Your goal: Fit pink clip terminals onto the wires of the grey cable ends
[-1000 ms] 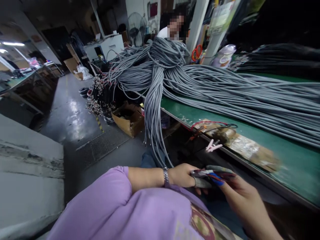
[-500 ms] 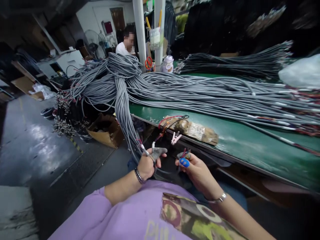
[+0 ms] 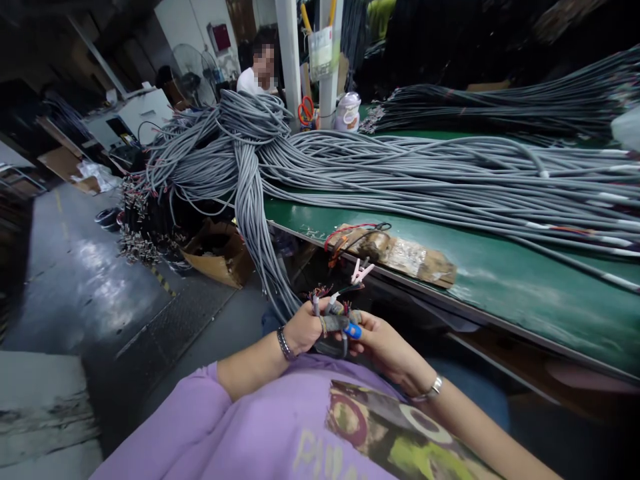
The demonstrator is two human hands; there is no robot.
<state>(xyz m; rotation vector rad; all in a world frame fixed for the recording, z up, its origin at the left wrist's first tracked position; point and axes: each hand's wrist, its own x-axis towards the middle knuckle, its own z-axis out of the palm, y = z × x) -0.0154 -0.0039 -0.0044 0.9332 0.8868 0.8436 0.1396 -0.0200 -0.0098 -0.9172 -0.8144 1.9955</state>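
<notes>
Meeting just below the bench edge, two bare hands are held together over a lilac shirt. One grey round cable (image 3: 316, 305), its end fanned into several short coloured wires, is gripped by the left hand (image 3: 305, 328), whose fingers are curled shut around it; the cable end stands upright above the fist. The right hand (image 3: 385, 341) is laid against the left, its fingers pressed together on the same cable, with one blue cap (image 3: 353, 330) worn on the thumb. On the long green bench (image 3: 500, 287) one large heap of grey cables (image 3: 400, 173) is spread, too many to be counted, with one hank hanging over the edge. One pink clothes peg (image 3: 362, 271) is seen beside one brown taped board (image 3: 405, 253). One open cardboard box (image 3: 220, 252) is set on the floor.
</notes>
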